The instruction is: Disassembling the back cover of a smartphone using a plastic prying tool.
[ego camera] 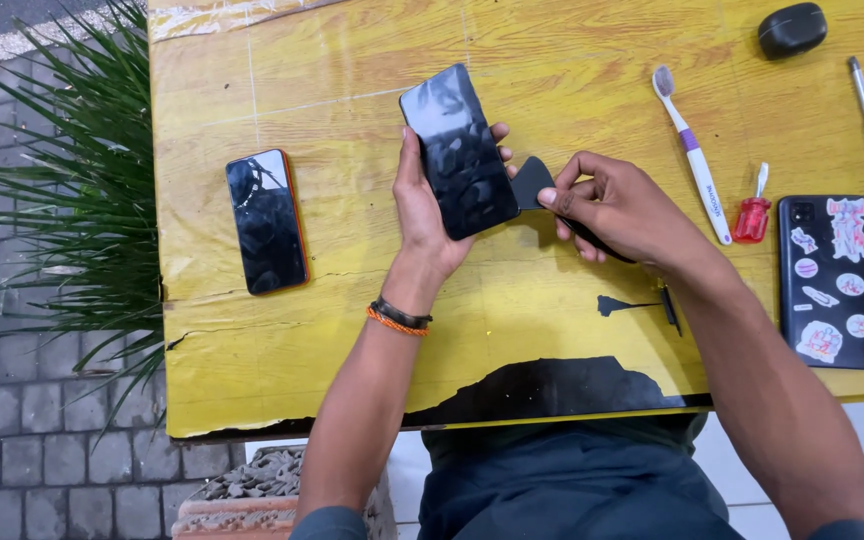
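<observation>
Over yellow table (252,380), left hand (422,215) gripping black phone (459,150), right hand (617,205) pinching dark pick (530,185)

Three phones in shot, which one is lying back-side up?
The black phone with stickers at the table's right edge, beside the small red screwdriver. The orange-edged phone lies screen up; the third phone is in the left hand.

Black phone (459,150) glossy, screen up, tilted above yellow table (352,60); black triangular pick (531,184) touching phone's right edge.
</observation>
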